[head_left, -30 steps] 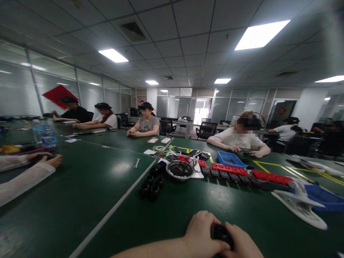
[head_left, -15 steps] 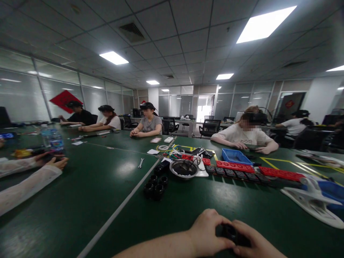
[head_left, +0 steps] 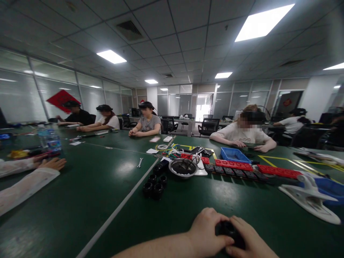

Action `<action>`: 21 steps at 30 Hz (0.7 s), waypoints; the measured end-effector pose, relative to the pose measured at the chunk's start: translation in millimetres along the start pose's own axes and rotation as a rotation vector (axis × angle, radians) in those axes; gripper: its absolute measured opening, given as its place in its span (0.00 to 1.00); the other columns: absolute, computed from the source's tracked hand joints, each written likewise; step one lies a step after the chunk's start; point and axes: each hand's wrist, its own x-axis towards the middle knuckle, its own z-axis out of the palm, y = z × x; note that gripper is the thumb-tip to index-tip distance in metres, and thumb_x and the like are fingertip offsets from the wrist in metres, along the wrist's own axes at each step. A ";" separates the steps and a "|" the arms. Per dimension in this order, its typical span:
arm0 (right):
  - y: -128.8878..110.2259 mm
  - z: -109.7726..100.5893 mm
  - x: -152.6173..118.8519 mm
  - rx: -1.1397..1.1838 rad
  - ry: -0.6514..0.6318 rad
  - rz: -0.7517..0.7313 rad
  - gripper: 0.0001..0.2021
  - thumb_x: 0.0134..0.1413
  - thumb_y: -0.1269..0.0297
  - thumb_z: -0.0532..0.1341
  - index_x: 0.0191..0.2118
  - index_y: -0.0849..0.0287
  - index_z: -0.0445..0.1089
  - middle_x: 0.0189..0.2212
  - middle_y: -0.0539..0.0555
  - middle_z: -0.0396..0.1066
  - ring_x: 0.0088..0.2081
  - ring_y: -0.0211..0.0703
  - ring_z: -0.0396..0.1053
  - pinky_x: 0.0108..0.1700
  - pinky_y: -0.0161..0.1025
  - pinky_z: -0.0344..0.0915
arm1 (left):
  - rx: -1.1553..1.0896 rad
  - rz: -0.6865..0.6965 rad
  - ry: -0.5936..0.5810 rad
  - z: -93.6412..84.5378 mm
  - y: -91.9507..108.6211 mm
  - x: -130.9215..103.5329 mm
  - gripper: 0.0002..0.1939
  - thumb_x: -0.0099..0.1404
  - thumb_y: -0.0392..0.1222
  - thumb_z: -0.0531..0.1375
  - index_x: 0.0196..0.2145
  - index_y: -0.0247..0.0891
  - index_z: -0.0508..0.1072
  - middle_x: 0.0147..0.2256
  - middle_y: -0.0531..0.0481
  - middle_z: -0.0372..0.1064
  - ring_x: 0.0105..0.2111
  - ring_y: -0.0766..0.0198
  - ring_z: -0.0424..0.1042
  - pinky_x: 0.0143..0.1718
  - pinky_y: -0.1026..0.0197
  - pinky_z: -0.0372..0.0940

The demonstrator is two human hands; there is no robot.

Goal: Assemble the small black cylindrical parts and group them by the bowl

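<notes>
Near the bottom edge, a round black part [head_left: 228,228] is held between my two hands. My left hand [head_left: 208,233] grips it from the left, thumb across its near side. My right hand [head_left: 248,238] is wrapped round its right side, and the fingertips of both hands nearly meet. The part's lower portion is hidden by the fingers. Several similar black ring-shaped parts [head_left: 155,187] stand in a cluster on the green table [head_left: 107,200], ahead and to the left of my hands.
A metal bowl [head_left: 183,175] with dark contents sits beyond the cluster, beside cables and red power strips [head_left: 228,164]. A white stand [head_left: 309,204] and blue trays [head_left: 234,155] lie rightward. A wrench [head_left: 140,163] is left. Other people sit around; a person's sleeved arms [head_left: 32,186] rest left.
The black part is turned slightly and shows more between my hands; my right hand's fingers have shifted up over it. At left, the other person's hands have shifted slightly.
</notes>
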 end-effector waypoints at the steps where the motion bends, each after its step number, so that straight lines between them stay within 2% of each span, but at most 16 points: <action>1: 1.9 -3.4 -0.1 0.058 -0.017 -0.017 0.21 0.36 0.55 0.62 0.40 0.57 0.69 0.39 0.57 0.68 0.43 0.53 0.64 0.44 0.42 0.60 | 0.012 0.023 -0.007 -1.0 0.0 0.1 0.20 0.50 0.47 0.63 0.42 0.45 0.68 0.36 0.53 0.63 0.39 0.61 0.62 0.40 0.62 0.57; 4: 4.9 -13.5 0.4 0.187 -0.084 -0.049 0.18 0.37 0.57 0.62 0.38 0.57 0.70 0.37 0.54 0.69 0.42 0.51 0.65 0.43 0.40 0.61 | 0.045 0.061 -0.007 -2.1 -0.2 0.8 0.19 0.51 0.46 0.62 0.43 0.45 0.68 0.36 0.53 0.64 0.38 0.62 0.62 0.39 0.63 0.57; 7: 5.2 -16.0 2.2 0.214 -0.131 -0.042 0.15 0.38 0.58 0.62 0.35 0.58 0.71 0.34 0.53 0.69 0.39 0.49 0.65 0.41 0.39 0.61 | 0.042 0.065 -0.007 -0.6 -0.8 1.8 0.19 0.50 0.46 0.63 0.41 0.44 0.69 0.35 0.52 0.64 0.38 0.62 0.62 0.38 0.63 0.57; 10: 4.4 -7.9 3.8 0.135 -0.090 0.007 0.15 0.35 0.58 0.63 0.32 0.60 0.70 0.31 0.52 0.69 0.34 0.46 0.66 0.36 0.37 0.62 | 0.018 0.024 0.009 2.6 -1.3 2.2 0.20 0.47 0.48 0.65 0.38 0.41 0.70 0.35 0.52 0.64 0.37 0.61 0.63 0.38 0.63 0.57; 13: 0.0 2.0 3.0 -0.047 -0.017 0.047 0.14 0.38 0.55 0.61 0.30 0.60 0.69 0.28 0.54 0.70 0.31 0.47 0.66 0.33 0.39 0.61 | 0.001 -0.054 0.045 5.6 -1.2 2.4 0.22 0.43 0.48 0.66 0.36 0.40 0.70 0.35 0.52 0.64 0.36 0.61 0.63 0.36 0.62 0.58; 16: -5.7 5.4 0.4 -0.211 0.057 0.044 0.13 0.42 0.56 0.58 0.32 0.58 0.70 0.30 0.56 0.71 0.34 0.50 0.66 0.38 0.45 0.60 | 0.013 -0.098 0.083 5.6 -0.2 2.4 0.21 0.43 0.48 0.66 0.36 0.40 0.69 0.35 0.52 0.64 0.36 0.61 0.63 0.37 0.61 0.58; 18: -6.2 3.8 -0.8 -0.241 0.082 0.033 0.15 0.40 0.56 0.59 0.35 0.57 0.70 0.35 0.58 0.71 0.39 0.54 0.66 0.43 0.49 0.58 | 0.035 -0.094 0.080 3.7 0.6 2.1 0.20 0.44 0.48 0.66 0.36 0.41 0.70 0.35 0.52 0.64 0.37 0.60 0.63 0.38 0.60 0.58; 21: -2.1 -3.1 -0.9 -0.137 0.006 0.009 0.23 0.36 0.57 0.61 0.43 0.59 0.68 0.42 0.61 0.68 0.45 0.57 0.63 0.47 0.48 0.58 | 0.047 -0.016 0.029 -0.5 1.4 1.1 0.20 0.48 0.48 0.64 0.39 0.43 0.69 0.36 0.52 0.64 0.38 0.60 0.62 0.39 0.60 0.58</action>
